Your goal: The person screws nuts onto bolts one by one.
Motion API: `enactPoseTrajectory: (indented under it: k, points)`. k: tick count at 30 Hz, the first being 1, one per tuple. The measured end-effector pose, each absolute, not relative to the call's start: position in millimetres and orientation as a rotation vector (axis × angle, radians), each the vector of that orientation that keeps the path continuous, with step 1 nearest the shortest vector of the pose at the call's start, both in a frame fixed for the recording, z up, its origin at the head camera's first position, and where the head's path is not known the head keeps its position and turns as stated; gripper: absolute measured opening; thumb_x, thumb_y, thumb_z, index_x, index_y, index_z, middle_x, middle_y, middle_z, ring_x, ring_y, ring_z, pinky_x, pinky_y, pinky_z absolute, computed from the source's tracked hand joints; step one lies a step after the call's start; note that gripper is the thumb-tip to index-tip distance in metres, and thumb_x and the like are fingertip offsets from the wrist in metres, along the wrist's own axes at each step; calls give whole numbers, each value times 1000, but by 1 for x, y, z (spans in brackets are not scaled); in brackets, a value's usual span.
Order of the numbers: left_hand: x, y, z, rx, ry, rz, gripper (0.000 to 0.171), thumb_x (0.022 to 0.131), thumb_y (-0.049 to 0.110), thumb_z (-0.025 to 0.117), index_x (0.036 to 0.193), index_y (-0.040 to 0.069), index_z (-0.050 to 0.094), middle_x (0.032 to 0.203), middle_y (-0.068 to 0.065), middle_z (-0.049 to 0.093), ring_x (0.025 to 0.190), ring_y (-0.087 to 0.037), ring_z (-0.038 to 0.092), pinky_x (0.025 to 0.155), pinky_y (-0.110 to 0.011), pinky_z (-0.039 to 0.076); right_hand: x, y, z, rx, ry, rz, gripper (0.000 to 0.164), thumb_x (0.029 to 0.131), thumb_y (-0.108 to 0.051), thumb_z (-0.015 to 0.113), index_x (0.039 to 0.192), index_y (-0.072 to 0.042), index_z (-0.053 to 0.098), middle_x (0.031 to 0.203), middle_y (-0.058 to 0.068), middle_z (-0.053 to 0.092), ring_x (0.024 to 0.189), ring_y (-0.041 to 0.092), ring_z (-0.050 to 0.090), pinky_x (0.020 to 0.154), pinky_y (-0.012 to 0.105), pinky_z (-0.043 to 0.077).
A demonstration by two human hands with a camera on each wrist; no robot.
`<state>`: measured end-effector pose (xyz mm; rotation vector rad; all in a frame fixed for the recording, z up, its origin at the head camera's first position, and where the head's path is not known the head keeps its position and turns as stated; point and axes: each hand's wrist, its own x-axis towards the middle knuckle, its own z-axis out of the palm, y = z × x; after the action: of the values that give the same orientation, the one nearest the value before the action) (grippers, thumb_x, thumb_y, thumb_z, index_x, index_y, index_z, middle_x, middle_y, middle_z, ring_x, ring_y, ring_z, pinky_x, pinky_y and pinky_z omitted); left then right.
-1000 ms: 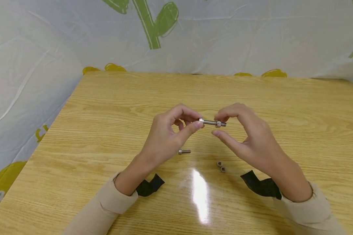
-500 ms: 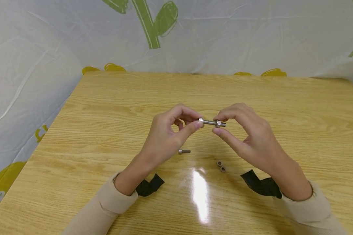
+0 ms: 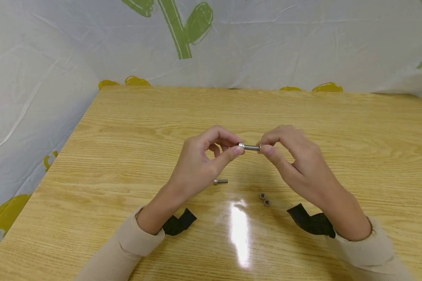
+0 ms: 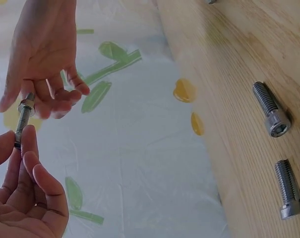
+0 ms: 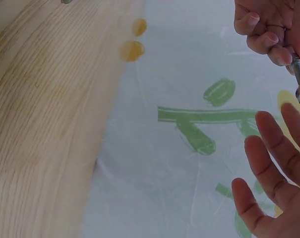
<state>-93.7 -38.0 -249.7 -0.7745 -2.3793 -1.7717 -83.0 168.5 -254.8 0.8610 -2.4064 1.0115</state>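
Between thumb and index finger, my left hand (image 3: 203, 160) pinches the head of a silver socket-head bolt (image 3: 250, 147), held lengthwise above the table. A hex nut (image 4: 26, 105) is threaded on the bolt near its far end. In the head view my right hand (image 3: 299, 160) has thumb and index finger pinched over the nut, covering most of it and the bolt's tip. The wrist views show the right hand's other fingers (image 5: 269, 173) loosely spread. Two more socket-head bolts, one upper (image 4: 271, 110) and one lower (image 4: 287, 191), lie on the table in the left wrist view.
Two loose hex nuts (image 3: 265, 199) lie together on the wooden table (image 3: 144, 117), below the right hand. A small bolt (image 3: 220, 181) lies by the left wrist. Black straps (image 3: 180, 221) hang at both cuffs. A patterned cloth (image 3: 267, 47) hangs behind the table.
My right thumb and index finger have come together over the nut, hiding it and the bolt's end. The left hand keeps its hold on the bolt head.
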Motion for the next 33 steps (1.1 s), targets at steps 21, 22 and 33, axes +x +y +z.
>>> enactPoseTrajectory:
  k: [21,22,33]
  points:
    - [-94,-41,-249,-786,-2401,-1736,8,87,14,65,94,9,65,86,1,67,77,-6,55,69,-24,47,-84,167,-254,923,-2332,1029,21,89,-19,63,98,-1,58,96,5,60,90,10,49,84,20,38]
    - [-94,-41,-249,-786,-2404,-1734,8,87,14,66,94,9,66,87,2,67,77,-6,54,69,-24,46,-84,167,-254,925,-2328,1030,20,90,-20,63,98,-2,59,95,4,60,90,10,49,84,21,37]
    - [-94,-39,-250,-806,-2402,-1766,7,86,13,67,92,10,67,86,2,68,76,-6,55,68,-24,47,-83,165,-256,870,-2399,1027,23,98,-15,46,81,-12,61,83,-5,60,85,5,48,79,26,32]
